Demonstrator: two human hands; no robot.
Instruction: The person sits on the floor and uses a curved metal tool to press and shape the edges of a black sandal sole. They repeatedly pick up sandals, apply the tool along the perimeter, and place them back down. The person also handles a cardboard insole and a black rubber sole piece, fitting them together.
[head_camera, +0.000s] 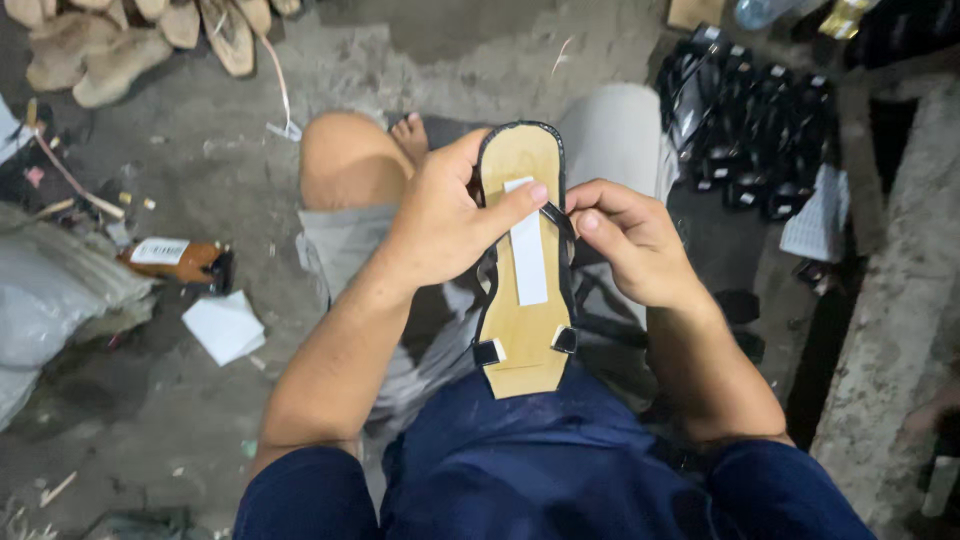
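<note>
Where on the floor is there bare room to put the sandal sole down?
Bare concrete floor lies left of the left hand, below the white paper. Another patch lies between the tan soles and the knee. Crowded: black straps beside the right hand.

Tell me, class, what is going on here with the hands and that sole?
A seated person holds a tan sandal sole upright over the lap. The left hand grips its left edge, thumb pressed on a white strip running down the middle. The right hand pinches a black strap at the right edge. Two black strap ends are folded over near the bottom. A heap of black sandal parts lies on the floor to the right.
</note>
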